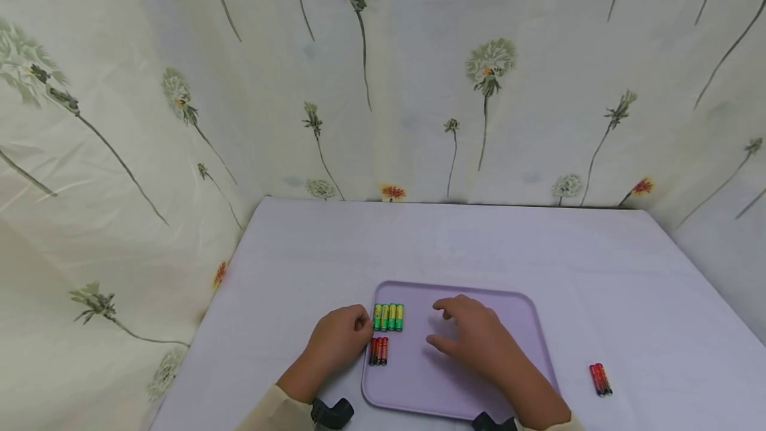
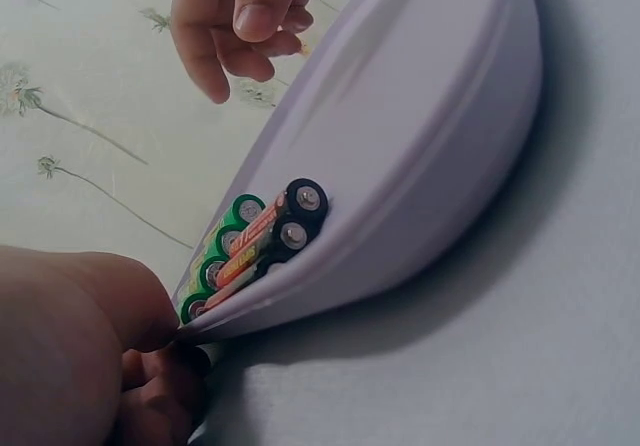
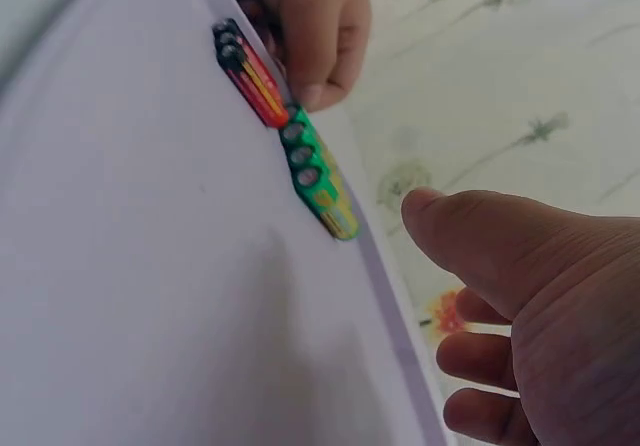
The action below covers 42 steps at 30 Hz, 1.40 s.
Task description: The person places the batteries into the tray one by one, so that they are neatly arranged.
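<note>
A lilac tray (image 1: 413,381) lies on the table, and my left hand (image 1: 340,336) pinches its left rim, the thumb at the edge beside the batteries. Just inside that rim stands a row of several green-and-yellow batteries (image 1: 388,317). Nearer me, three red-and-black batteries (image 1: 378,351) lie side by side, their ends showing in the left wrist view. My right hand (image 1: 481,341) hovers over the middle of the tray with nothing in it, fingers loosely bent and thumb apart. In the right wrist view its thumb (image 3: 470,231) points towards the green row.
Two more red batteries (image 1: 601,379) lie together on the white tablecloth (image 1: 646,311), right of the tray. Behind the table and along its left side hangs a pale curtain (image 1: 413,78) printed with dandelions.
</note>
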Each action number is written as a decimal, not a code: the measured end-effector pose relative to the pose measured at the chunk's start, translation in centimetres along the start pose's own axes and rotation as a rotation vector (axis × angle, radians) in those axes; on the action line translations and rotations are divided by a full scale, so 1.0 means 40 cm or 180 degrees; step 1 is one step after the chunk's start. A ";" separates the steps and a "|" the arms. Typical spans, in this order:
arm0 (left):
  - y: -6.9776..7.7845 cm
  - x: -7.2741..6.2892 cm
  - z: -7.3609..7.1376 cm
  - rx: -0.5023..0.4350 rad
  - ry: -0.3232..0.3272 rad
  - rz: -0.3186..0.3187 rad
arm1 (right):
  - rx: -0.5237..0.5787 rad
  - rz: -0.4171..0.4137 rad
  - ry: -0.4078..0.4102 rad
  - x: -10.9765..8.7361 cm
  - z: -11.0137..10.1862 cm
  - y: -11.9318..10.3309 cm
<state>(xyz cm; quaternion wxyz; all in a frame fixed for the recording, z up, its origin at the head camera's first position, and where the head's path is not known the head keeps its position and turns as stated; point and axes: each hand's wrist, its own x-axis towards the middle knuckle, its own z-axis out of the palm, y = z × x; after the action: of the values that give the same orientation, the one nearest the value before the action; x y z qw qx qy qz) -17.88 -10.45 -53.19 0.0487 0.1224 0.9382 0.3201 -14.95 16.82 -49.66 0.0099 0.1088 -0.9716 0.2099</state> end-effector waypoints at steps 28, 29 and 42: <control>0.011 -0.004 -0.004 -0.0038 -0.0082 -0.0075 | 0.0232 0.0351 0.0293 -0.059 -0.134 0.163; 0.011 -0.004 -0.003 -0.0047 -0.0087 -0.0082 | 0.0226 0.0374 0.0291 -0.064 -0.137 0.170; 0.010 -0.005 -0.001 -0.0001 -0.0057 -0.0117 | 0.0138 0.0729 0.0237 -0.103 -0.159 0.238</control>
<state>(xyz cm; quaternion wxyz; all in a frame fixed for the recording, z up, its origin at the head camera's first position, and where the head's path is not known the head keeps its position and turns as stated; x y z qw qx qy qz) -17.62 -10.22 -52.93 0.0630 0.1080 0.9398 0.3181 -13.16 28.73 -47.97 0.0195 -0.0105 -0.9719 0.2344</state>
